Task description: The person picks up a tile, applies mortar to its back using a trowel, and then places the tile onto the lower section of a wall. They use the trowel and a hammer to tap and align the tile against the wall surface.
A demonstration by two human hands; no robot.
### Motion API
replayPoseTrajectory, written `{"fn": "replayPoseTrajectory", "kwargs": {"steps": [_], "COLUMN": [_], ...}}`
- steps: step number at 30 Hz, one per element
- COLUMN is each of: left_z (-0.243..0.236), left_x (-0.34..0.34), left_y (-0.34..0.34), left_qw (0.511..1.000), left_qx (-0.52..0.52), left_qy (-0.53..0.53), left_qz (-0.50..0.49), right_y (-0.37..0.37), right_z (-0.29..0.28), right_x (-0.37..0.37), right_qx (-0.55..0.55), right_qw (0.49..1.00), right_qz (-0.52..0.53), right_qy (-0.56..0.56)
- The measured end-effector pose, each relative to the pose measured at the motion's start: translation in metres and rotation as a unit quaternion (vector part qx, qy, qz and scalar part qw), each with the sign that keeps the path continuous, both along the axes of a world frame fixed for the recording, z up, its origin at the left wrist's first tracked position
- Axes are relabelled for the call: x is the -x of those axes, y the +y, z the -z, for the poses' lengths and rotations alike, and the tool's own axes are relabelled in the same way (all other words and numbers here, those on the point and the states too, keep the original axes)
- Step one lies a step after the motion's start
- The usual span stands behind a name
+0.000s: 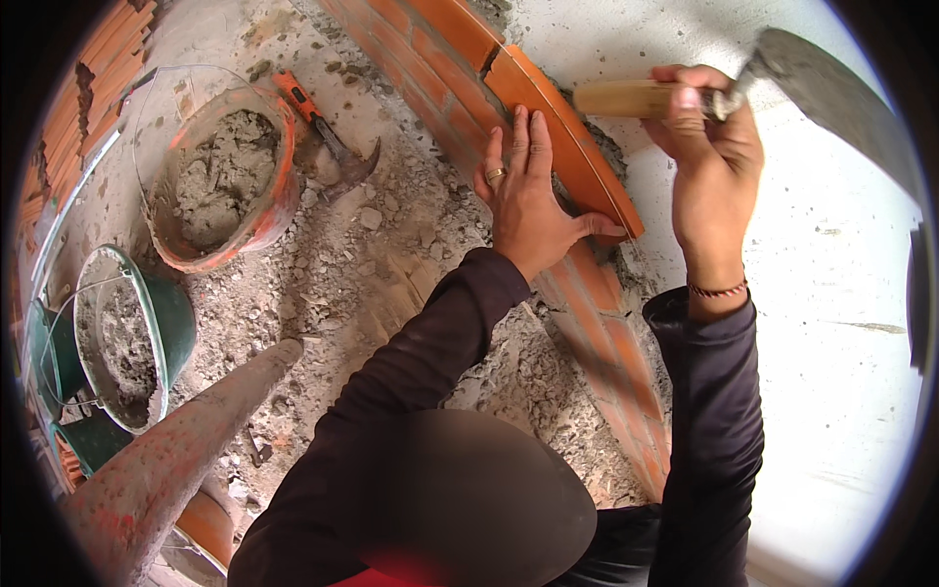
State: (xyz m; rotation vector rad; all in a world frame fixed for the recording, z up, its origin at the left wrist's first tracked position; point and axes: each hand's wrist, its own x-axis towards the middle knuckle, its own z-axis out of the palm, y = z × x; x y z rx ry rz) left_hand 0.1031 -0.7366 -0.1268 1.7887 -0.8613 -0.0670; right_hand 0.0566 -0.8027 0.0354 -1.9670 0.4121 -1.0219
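My left hand (528,191) lies open on an orange clay tile (575,137) atop a low brick wall (597,333), fingertips on its surface and thumb spread toward the near end. A second orange tile (460,29) adjoins it at the far end. My right hand (709,171) is closed on a trowel (626,98), around the handle near its metal neck, raised to the right of the tile. The wooden handle end points left over the tile's edge, and the broad grey blade extends to the upper right.
At left stand an orange bucket of mortar (277,220) and green buckets (172,333). A hammer (342,157) lies on rubble-strewn ground (372,323). Stacked bricks (93,59) fill the upper left, a thick pole (186,440) slants at lower left, and a white surface (822,372) borders the wall.
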Motion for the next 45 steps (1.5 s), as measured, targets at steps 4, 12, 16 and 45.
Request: {"fn": "replayPoseTrajectory", "kwargs": {"steps": [4,12,16,45], "left_z": [-0.005,-0.002,0.003,-0.007], "left_x": [0.003,0.000,-0.003,-0.007], "left_y": [-0.001,-0.001,0.000,0.003], "left_qw": [1.000,0.999,0.999,1.000], "left_qx": [0.004,0.029,0.028,-0.001], "left_qy": [-0.014,0.023,0.013,0.010], "left_qz": [-0.004,0.009,0.010,0.013], "right_y": [-0.013,-0.006,0.001,-0.012], "right_z": [0.012,0.010,0.001,0.014], "right_x": [0.009,0.007,-0.002,-0.036], "right_qx": [0.076,0.084,-0.016,0.046], "right_qw": [0.996,0.995,1.000,0.998], "right_qz": [-0.007,-0.001,-0.007,-0.003], "right_qy": [0.040,0.046,0.009,0.052]}}
